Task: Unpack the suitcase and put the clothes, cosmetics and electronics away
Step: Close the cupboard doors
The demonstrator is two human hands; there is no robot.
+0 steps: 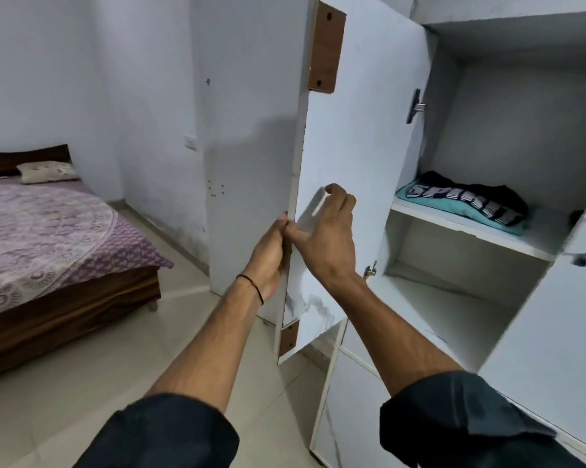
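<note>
The left hand (268, 255) grips the free edge of the tall white laminated wardrobe door (362, 136) from its outer side, fingertips hooked on the rim. The right hand (325, 231) sits right against it, thumb touching the same edge. Its fingers are loosely curled and appear lifted off the inner face, holding nothing. The two hands are together, almost touching.

Just beyond the right wrist is a small metal hinge (370, 270). Further right of both hands, on a white wardrobe shelf (470, 233), lies a folded dark-and-teal printed garment (467, 204), the only clothing visible. No suitcase, cosmetics or electronics are in view. Well to the left of the hands stands a wooden bed with a purple patterned cover (48, 224).

The main risk is a pinch. A white upright panel (247, 197) stands close behind the left hand, so swinging the door wider could trap those fingers against it. Swung the other way, the door could nip the right thumb at the frame. A hard pull on one edge could also strain the hinge.
</note>
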